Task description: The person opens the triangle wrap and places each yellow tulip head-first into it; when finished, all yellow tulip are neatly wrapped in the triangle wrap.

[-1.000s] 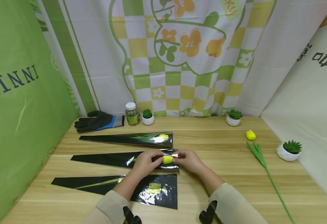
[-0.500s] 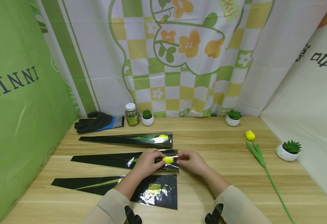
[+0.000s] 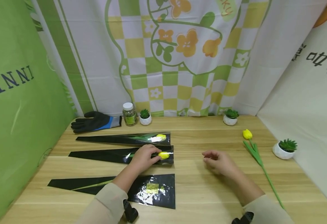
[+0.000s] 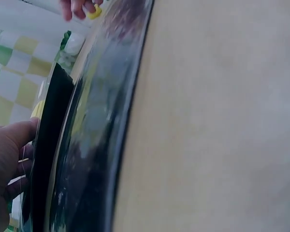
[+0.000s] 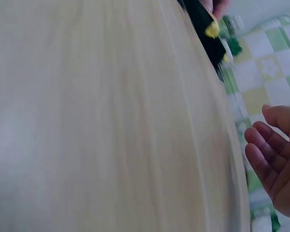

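- Three black cone-shaped sleeves lie side by side on the wooden tabletop [image 3: 208, 193], points to the left and wide mouths toward the middle.
- The left hand [image 3: 144, 158] rests on the middle sleeve [image 3: 102, 154], fingers curled over its wide end, right by the yellow tulip head [image 3: 163, 155] that sits inside the mouth. From the head view the fingertips seem to press or lightly pinch the film there; a firm grip I cannot tell.
- The right hand [image 3: 219, 161] hovers over bare wood, well apart from the sleeve, holding nothing. Its fingers [image 5: 268, 145] are loosely bent and a little apart, as the right wrist view shows.
- The far sleeve [image 3: 118, 138] already holds a yellow tulip with green leaves showing through its clear face.
- The near sleeve [image 3: 163, 196] has a stem line along it and a shiny, wrinkled clear front with a small gold label.
- A loose yellow tulip [image 3: 253, 149] lies on the right side of the tabletop, bloom away from the person, long stem running toward the near edge.
- Along the back edge: a black and blue work glove [image 3: 96, 121], a small jar with a white cap [image 3: 128, 114], and two little potted succulents [image 3: 145, 117]. A third pot [image 3: 284, 149] stands by the right-hand backdrop.
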`<act>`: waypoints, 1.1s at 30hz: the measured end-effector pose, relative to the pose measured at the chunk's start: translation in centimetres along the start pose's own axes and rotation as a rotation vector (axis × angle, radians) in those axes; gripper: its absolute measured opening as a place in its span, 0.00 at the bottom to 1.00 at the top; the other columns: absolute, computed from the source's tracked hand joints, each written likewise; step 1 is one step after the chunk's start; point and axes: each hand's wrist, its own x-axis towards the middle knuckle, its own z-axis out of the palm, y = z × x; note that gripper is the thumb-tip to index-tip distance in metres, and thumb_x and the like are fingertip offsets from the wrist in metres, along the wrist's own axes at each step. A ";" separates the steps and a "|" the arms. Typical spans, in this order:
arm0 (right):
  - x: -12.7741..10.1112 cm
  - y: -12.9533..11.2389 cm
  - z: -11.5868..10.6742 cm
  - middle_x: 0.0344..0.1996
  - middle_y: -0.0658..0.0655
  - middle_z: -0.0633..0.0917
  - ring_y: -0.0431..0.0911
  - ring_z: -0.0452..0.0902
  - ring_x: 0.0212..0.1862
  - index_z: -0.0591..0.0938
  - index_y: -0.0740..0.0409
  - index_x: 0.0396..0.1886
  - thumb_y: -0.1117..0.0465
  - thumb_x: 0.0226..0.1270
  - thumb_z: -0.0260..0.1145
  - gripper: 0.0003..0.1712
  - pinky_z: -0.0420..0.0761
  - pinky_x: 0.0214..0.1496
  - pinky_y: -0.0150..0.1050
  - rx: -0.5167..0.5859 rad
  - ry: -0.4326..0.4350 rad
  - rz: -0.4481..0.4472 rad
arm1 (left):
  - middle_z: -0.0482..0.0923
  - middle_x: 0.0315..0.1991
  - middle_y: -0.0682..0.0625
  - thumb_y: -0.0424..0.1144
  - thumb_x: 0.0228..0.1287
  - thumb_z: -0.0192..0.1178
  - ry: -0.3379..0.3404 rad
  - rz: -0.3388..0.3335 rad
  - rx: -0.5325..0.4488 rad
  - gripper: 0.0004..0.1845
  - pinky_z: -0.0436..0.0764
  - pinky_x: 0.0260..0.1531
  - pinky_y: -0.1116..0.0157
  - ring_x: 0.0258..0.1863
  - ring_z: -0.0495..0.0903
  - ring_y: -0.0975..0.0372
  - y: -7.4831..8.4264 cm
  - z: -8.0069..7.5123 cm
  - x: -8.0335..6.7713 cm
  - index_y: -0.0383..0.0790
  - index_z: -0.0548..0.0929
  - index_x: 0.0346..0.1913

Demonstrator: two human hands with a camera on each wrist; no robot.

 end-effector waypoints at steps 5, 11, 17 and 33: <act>-1.4 1.1 -2.7 0.48 0.59 0.85 0.48 0.78 0.50 0.79 0.63 0.59 0.55 0.73 0.61 0.21 0.79 0.48 0.37 -0.140 0.033 -0.023 | 0.83 0.49 0.49 0.45 0.65 0.65 -0.003 -0.047 -0.017 0.14 0.78 0.59 0.54 0.55 0.79 0.52 -0.3 -0.4 0.3 0.46 0.86 0.51; -2.7 2.7 -5.7 0.50 0.61 0.85 0.52 0.79 0.52 0.79 0.64 0.59 0.53 0.74 0.60 0.23 0.80 0.46 0.37 -0.243 0.114 -0.037 | 0.82 0.50 0.48 0.45 0.65 0.65 -0.007 -0.073 -0.021 0.15 0.78 0.60 0.53 0.56 0.78 0.51 -0.7 -0.6 0.7 0.45 0.86 0.52; -3.9 4.6 -8.6 0.49 0.65 0.85 0.57 0.81 0.50 0.80 0.64 0.58 0.50 0.74 0.59 0.25 0.82 0.44 0.45 -0.358 0.174 -0.017 | 0.82 0.51 0.47 0.45 0.66 0.64 -0.009 -0.084 -0.021 0.15 0.78 0.60 0.53 0.56 0.78 0.51 -0.8 -0.6 0.9 0.45 0.85 0.53; -6.3 9.4 -13.4 0.43 0.72 0.83 0.66 0.79 0.47 0.73 0.75 0.58 0.51 0.71 0.63 0.31 0.79 0.42 0.53 -0.464 0.175 0.110 | 0.81 0.55 0.47 0.46 0.66 0.64 0.026 -0.056 -0.020 0.18 0.76 0.61 0.51 0.58 0.77 0.51 -0.7 -0.5 0.5 0.46 0.84 0.56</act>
